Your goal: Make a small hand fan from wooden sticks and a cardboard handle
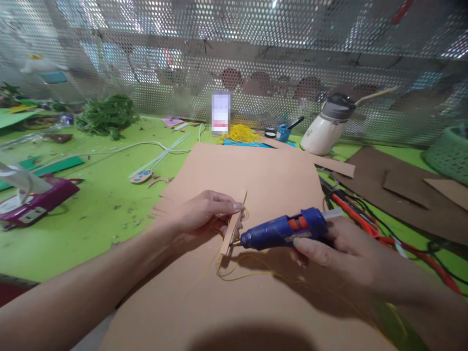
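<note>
My left hand (210, 214) is closed on a narrow tan strip (233, 229), held tilted on edge between thumb and fingers. My right hand (329, 248) grips a blue hot glue gun (283, 231), with a pale glue stick jutting from its back end. The gun's metal nozzle is at the strip's lower end; whether it touches I cannot tell. A thin yellow string (248, 258) loops below the strip and runs to the right. Under both hands lies a large tan sheet (234, 165). Some of my left fingers are hidden behind the strip.
A purple power strip (40, 202) sits at the left on the green table (98, 195). Behind are a green plant bundle (106, 114), yellow string (241, 131), a blue paint jar (283, 132) and a white jug (325, 126). Red-handled tools (354, 212) and brown sheets (395, 180) lie right.
</note>
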`<state>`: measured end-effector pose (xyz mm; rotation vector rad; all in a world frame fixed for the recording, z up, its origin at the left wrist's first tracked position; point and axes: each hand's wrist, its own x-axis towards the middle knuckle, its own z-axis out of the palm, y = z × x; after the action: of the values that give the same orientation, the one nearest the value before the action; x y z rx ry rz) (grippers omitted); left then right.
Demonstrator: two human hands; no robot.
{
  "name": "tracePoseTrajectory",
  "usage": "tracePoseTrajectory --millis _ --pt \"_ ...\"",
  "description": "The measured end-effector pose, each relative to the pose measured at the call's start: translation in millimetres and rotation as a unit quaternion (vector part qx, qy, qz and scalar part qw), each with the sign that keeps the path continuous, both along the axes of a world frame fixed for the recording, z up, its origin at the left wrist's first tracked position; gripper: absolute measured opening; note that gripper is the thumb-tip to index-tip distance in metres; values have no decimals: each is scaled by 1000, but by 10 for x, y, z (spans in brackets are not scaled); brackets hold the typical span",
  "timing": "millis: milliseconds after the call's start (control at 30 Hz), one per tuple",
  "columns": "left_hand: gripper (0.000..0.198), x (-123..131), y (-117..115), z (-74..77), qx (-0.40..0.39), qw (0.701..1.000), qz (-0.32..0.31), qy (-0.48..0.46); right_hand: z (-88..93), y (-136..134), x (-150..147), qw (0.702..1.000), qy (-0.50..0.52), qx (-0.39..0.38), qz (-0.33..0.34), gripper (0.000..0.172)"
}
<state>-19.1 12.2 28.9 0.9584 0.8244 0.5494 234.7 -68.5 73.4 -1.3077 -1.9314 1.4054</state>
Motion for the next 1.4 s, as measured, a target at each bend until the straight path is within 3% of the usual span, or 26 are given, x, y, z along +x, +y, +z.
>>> tracePoseTrajectory --millis 233,500,800,1000,1233,1333,1400 --pt "25 5 -17 4 -7 1000 8 14 -78 -45 24 999 16 -32 8 29" --pt "26 8 -7 0 -12 1000 7 11 -70 -36 40 1000 6 -14 8 24" --pt "24 -1 -19 11 -9 1000 11 5 22 -33 15 1000 -11 19 8 35" --pt "22 0 -9 2 -1 1000 15 0 -20 -2 -11 1000 14 13 -7 30" --pt "21 4 -36 14 -14 999 36 -9 27 -46 14 999 -13 2 40 32" --pt "21 3 -18 27 5 997 78 -25 39 13 83 999 2 41 2 38" --pt "20 -2 -1 33 25 992 118 -38 -16 111 107 993 3 97 -70 40"
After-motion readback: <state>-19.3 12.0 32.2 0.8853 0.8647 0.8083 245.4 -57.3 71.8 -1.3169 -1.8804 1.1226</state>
